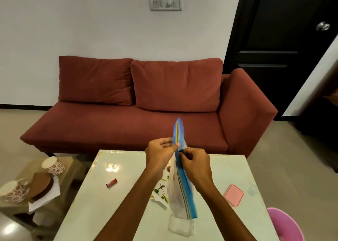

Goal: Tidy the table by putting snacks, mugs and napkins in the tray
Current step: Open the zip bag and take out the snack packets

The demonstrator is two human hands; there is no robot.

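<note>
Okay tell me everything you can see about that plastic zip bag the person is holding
The zip bag is clear, crinkled plastic with a blue closure strip along one edge, showing a thin yellow line near its top end. It is held up above the pale table, turned nearly edge-on to the camera, the strip running from in front of the sofa down toward the person. The left hand and right hand both pinch the strip near its upper part. Something brownish shows faintly inside; what it is cannot be told.
</note>
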